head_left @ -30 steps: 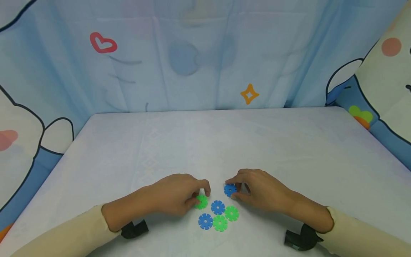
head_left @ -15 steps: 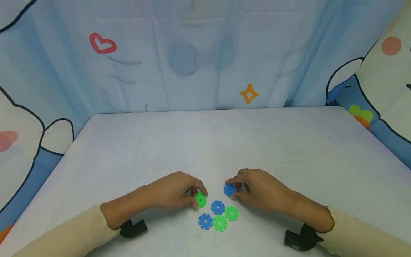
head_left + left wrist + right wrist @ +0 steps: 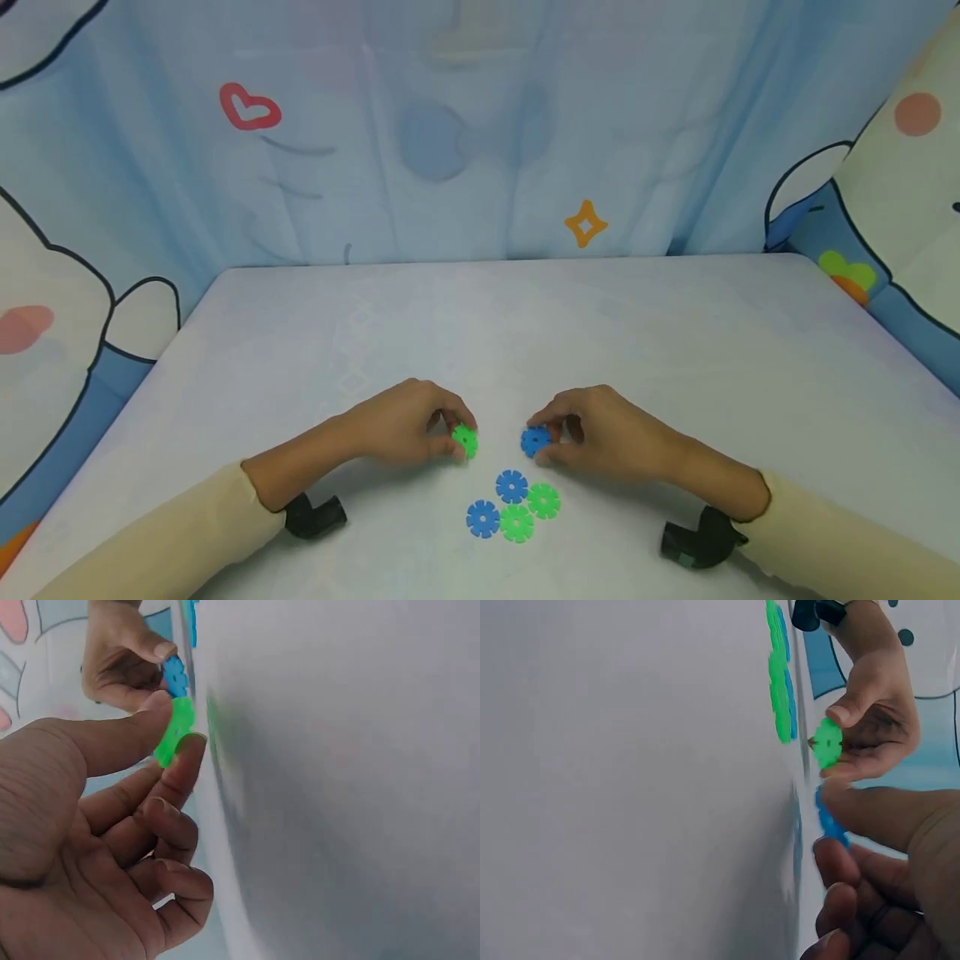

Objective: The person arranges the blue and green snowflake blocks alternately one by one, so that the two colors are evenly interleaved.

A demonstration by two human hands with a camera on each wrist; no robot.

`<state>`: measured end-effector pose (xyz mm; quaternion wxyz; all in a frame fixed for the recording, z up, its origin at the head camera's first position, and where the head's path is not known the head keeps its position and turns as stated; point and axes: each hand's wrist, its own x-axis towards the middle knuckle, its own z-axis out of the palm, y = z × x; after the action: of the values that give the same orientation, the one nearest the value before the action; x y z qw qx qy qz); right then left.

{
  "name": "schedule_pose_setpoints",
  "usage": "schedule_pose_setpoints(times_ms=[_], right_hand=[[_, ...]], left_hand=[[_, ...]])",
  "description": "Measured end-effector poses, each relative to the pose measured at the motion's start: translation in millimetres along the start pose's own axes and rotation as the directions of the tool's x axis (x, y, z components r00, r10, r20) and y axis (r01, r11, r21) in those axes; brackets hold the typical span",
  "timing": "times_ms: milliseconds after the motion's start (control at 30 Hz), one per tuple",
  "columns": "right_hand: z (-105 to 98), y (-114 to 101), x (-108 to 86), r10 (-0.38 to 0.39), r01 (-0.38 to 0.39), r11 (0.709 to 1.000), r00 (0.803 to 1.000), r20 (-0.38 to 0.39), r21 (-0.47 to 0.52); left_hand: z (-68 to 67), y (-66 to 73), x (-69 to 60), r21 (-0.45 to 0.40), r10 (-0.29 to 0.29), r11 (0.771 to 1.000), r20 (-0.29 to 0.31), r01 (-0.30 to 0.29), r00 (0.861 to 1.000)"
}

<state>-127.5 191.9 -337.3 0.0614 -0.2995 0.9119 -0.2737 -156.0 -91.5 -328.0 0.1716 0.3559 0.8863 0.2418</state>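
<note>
In the left grip (image 3: 408,425) a green disc (image 3: 464,442) is showing, in the right grip (image 3: 603,433) a blue disc (image 3: 534,441). Near both, blue discs (image 3: 483,518) and green discs (image 3: 517,523) are dotting a white counter (image 3: 465,325); beyond, a light-blue curtain (image 3: 480,208) is bearing a red heart (image 3: 246,124).

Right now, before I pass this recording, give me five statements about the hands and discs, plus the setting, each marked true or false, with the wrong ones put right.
1. The left hand pinches a green disc. True.
2. The right hand also holds a green one. False: it holds a blue disc.
3. The two held discs touch each other. False: the head view shows a gap between them.
4. Two blue discs and two green discs lie on the table. True.
5. The red heart is on the table. False: it is on the curtain.
</note>
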Motion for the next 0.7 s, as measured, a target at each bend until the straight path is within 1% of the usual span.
schedule_pose_setpoints(times_ms=[67, 100, 167, 233, 300, 367, 400, 433, 467, 533, 600, 633, 700], right_hand=[[-1.7, 4.9, 7.7, -0.006, 0.006, 0.998, 1.000, -0.007, 0.057], [-2.8, 7.0, 12.4, -0.004, 0.006, 0.996, 1.000, -0.015, 0.089], [-4.7, 10.8, 23.8, 0.002, 0.004, 0.990, 0.999, -0.040, 0.144], [-5.8, 14.4, 36.6, 0.010, 0.006, 0.980, 0.997, -0.080, 0.198], [-6.1, 18.0, 50.0, 0.032, 0.000, 0.968, 0.992, -0.123, 0.250], [-5.7, 21.9, 63.4, 0.063, -0.012, 0.950, 0.986, -0.154, 0.312], [-5.4, 23.9, 69.8, 0.082, -0.022, 0.939, 0.983, -0.164, 0.342], [-4.8, 26.0, 75.6, 0.106, -0.037, 0.929, 0.980, -0.169, 0.369], [-4.2, 27.9, 80.9, 0.130, -0.052, 0.919, 0.976, -0.173, 0.392], [-1.9, 32.4, 90.2, 0.160, -0.070, 0.904, 0.970, -0.181, 0.421], [0.8, 36.3, 97.3, 0.168, -0.076, 0.906, 0.967, -0.190, 0.416], [2.0, 37.7, 99.8, 0.165, -0.073, 0.911, 0.967, -0.196, 0.406], [4.1, 39.5, 103.6, 0.145, -0.056, 0.923, 0.967, -0.209, 0.380]], left_hand=[[-3.8, -6.3, 4.5, -0.082, -0.025, 0.996, -0.026, 0.023, 0.999], [-5.9, -9.7, 6.9, -0.130, -0.039, 0.991, -0.045, 0.033, 0.998], [-10.3, -16.7, 12.1, -0.227, -0.076, 0.972, -0.095, 0.053, 0.993], [-14.3, -24.4, 17.4, -0.327, -0.134, 0.942, -0.155, 0.077, 0.979], [-17.9, -31.9, 22.5, -0.419, -0.199, 0.903, -0.202, 0.099, 0.959], [-21.2, -38.7, 26.6, -0.493, -0.260, 0.862, -0.227, 0.120, 0.938], [-22.7, -42.0, 28.3, -0.519, -0.283, 0.845, -0.231, 0.128, 0.931], [-23.7, -45.8, 30.3, -0.536, -0.295, 0.834, -0.231, 0.132, 0.927], [-24.7, -49.4, 32.1, -0.543, -0.301, 0.829, -0.227, 0.136, 0.926], [-26.5, -55.1, 34.8, -0.535, -0.309, 0.831, -0.216, 0.152, 0.926], [-27.6, -60.6, 37.3, -0.497, -0.307, 0.851, -0.211, 0.169, 0.928], [-27.7, -63.5, 38.7, -0.469, -0.300, 0.866, -0.211, 0.173, 0.930], [-28.6, -66.0, 40.3, -0.419, -0.298, 0.888, -0.212, 0.189, 0.931]])
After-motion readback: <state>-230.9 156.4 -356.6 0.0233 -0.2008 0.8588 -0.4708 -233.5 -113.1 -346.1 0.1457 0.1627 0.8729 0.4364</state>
